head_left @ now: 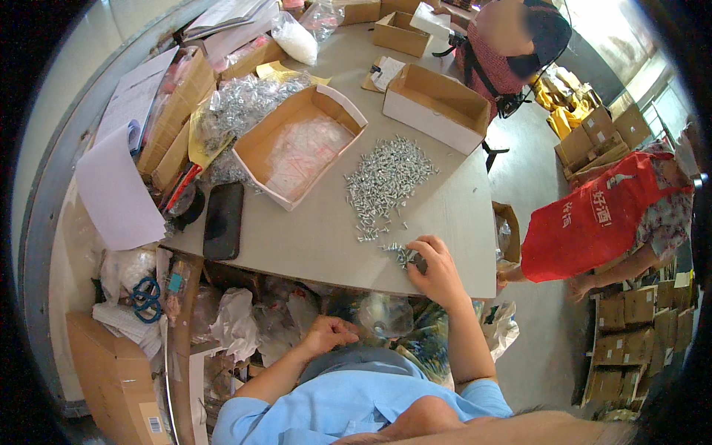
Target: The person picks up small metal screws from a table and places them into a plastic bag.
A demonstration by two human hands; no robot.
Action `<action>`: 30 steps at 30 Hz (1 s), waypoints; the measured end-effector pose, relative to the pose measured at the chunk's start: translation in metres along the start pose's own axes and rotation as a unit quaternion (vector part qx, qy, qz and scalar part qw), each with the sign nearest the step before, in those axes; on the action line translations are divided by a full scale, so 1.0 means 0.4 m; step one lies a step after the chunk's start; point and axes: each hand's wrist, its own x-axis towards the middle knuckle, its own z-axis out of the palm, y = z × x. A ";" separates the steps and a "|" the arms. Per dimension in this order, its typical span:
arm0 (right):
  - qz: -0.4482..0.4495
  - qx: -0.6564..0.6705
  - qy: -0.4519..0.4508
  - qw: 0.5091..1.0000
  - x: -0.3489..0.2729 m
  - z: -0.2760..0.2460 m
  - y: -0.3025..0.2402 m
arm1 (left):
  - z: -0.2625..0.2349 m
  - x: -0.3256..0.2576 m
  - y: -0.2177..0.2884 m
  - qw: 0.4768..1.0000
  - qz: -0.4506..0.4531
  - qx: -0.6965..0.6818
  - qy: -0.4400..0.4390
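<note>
Head view: your right hand [439,276] curls over a few loose screws [393,248] near the table [311,241] edge, with the main heap [386,178] just beyond, apparently for easy reach. The open box [256,144] of clear bags [305,152] sits left of the heap, probably to be handy too. Your left hand [328,336] rests low in front of your shirt [315,404], fingers loosely bent. I cannot tell whether either hand grips anything: the right's fingers hide what lies beneath, and the left's palm is out of sight
</note>
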 end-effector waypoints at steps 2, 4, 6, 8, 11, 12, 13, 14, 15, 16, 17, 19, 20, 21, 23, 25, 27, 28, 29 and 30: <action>-0.010 -0.011 0.010 1.000 0.002 0.002 -0.002 | 0.014 0.028 0.013 0.986 -0.097 0.121 -0.057; 0.006 -0.016 0.012 1.000 0.000 0.008 0.004 | 0.050 0.047 0.020 0.984 -0.060 0.139 -0.094; 0.025 -0.023 0.019 0.999 -0.004 0.011 0.001 | 0.085 0.062 0.037 0.984 -0.033 0.131 -0.113; 0.048 -0.033 0.030 0.998 -0.015 0.013 -0.006 | 0.117 0.070 0.061 0.989 -0.015 0.094 -0.115; 0.069 -0.056 0.047 0.995 -0.050 0.013 0.000 | 0.156 0.080 0.059 0.992 0.069 0.109 -0.011; 0.059 -0.065 0.050 0.995 -0.061 0.013 -0.004 | 0.155 0.085 0.062 0.994 0.035 0.100 -0.037; 0.049 -0.076 0.052 0.995 -0.073 0.011 -0.019 | 0.153 0.088 0.086 0.994 0.002 0.089 -0.064; 0.038 -0.087 0.055 0.994 -0.085 0.008 -0.034 | 0.152 0.090 0.097 0.992 -0.031 0.078 -0.090; 0.046 -0.057 0.019 0.997 -0.100 0.005 -0.048 | 0.153 0.097 0.074 0.992 -0.039 0.072 -0.097; 0.057 -0.014 -0.026 0.998 -0.102 -0.004 -0.059 | 0.154 0.111 0.032 0.991 -0.045 0.067 -0.106; 0.068 0.030 -0.073 0.995 -0.104 -0.010 -0.066 | 0.156 0.115 0.010 0.990 -0.053 0.062 -0.113; 0.089 0.090 -0.094 0.987 -0.090 -0.017 -0.082 | 0.164 0.111 -0.014 0.995 -0.055 0.026 -0.085; 0.082 0.057 -0.048 0.994 -0.074 -0.009 -0.079 | 0.169 0.110 -0.016 0.996 -0.055 0.009 -0.072; 0.075 0.023 -0.002 0.997 -0.057 0.007 -0.069 | 0.175 0.107 -0.018 0.998 -0.028 -0.005 -0.057; 0.060 -0.026 0.064 0.996 -0.029 0.035 -0.054 | 0.188 0.098 0.003 0.999 0.028 -0.032 -0.027; 0.050 -0.056 0.099 0.992 -0.010 0.060 -0.045 | 0.196 0.101 -0.008 0.999 0.039 -0.017 -0.013; 0.047 -0.082 0.111 0.989 -0.003 0.075 -0.045 | 0.194 0.103 -0.014 1.000 0.015 -0.005 -0.014; 0.046 -0.095 0.115 0.988 -0.002 0.080 -0.045 | 0.189 0.100 0.001 1.000 -0.016 -0.001 -0.022; 0.051 -0.098 0.113 0.988 -0.004 0.080 -0.047 | 0.187 0.100 0.009 0.998 -0.047 0.004 -0.030; 0.056 -0.101 0.111 0.987 -0.009 0.076 -0.053 | 0.188 0.101 0.007 0.999 -0.033 0.009 -0.032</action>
